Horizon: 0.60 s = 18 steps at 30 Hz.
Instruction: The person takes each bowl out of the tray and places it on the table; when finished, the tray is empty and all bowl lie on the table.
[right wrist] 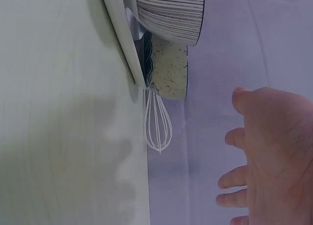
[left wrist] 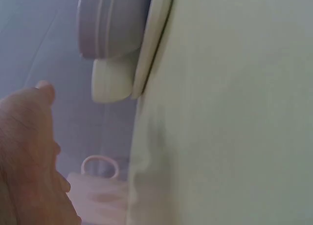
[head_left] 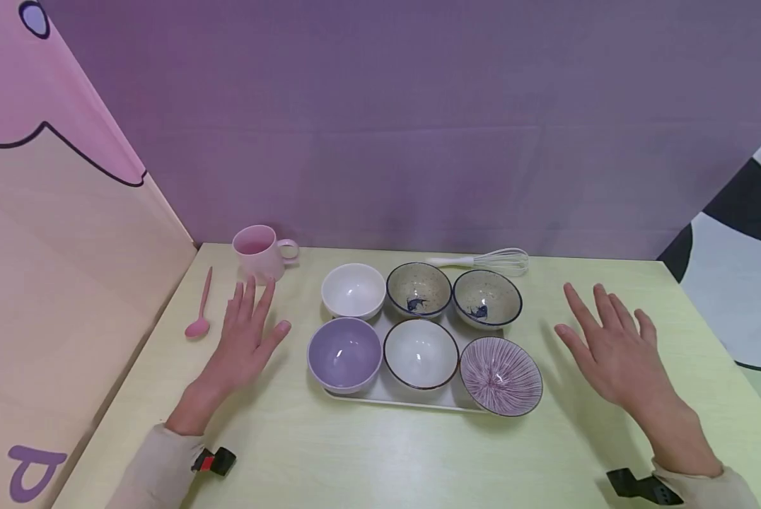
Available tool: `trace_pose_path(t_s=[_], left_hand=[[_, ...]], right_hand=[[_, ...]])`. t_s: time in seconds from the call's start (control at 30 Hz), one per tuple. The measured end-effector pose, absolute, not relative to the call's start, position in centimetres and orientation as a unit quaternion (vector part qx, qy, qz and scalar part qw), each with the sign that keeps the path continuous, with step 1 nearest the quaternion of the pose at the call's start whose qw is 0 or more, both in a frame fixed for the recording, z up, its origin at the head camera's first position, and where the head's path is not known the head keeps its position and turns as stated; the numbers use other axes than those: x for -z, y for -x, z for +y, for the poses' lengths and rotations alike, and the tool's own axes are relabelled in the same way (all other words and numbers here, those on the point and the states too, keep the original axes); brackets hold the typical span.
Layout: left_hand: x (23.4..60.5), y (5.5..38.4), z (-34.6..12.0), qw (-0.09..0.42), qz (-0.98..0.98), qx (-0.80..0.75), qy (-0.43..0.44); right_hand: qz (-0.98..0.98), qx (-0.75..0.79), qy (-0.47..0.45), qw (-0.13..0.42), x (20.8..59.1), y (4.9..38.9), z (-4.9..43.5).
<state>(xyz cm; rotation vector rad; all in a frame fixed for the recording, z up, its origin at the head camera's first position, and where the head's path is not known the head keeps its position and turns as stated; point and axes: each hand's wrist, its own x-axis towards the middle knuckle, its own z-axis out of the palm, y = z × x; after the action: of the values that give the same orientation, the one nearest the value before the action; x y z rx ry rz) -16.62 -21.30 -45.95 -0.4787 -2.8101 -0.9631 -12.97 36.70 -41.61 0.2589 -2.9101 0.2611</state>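
My left hand (head_left: 243,350) hovers over the table with fingers spread, holding nothing. It is nearest to a pink mug (head_left: 262,261) and a pink spoon (head_left: 199,318). On the other side my right hand (head_left: 622,353), fingers straight and apart, also holds nothing. Between the hands, several bowls stand in two rows on a white tray (head_left: 406,404): a white bowl (head_left: 353,291), two speckled bowls (head_left: 419,286) with blue rims, a purple bowl (head_left: 345,353), a brown-rimmed white bowl (head_left: 421,353) and a purple-striped bowl (head_left: 501,375).
A white whisk (head_left: 482,261) lies behind the speckled bowls, close to the back edge of the pale table (head_left: 380,459). A purple cloth backdrop (head_left: 380,127) rises behind the table, and a printed panel (head_left: 68,247) stands along its left side.
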Motion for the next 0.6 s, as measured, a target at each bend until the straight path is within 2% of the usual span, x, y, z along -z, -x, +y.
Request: trace_pose_path(t_s=[0.33,0.6], left_hand=[[47.4,14.4,-18.7,0.067,-0.874,0.447,0.175],[48.7,12.8,-17.4,0.066,-0.855,0.476,0.196]], right_hand=[[-0.976,-0.114,-0.112,0.148,41.9,13.3,35.4],[-0.959,-0.230,-0.125,0.111,41.5,14.1,33.9]])
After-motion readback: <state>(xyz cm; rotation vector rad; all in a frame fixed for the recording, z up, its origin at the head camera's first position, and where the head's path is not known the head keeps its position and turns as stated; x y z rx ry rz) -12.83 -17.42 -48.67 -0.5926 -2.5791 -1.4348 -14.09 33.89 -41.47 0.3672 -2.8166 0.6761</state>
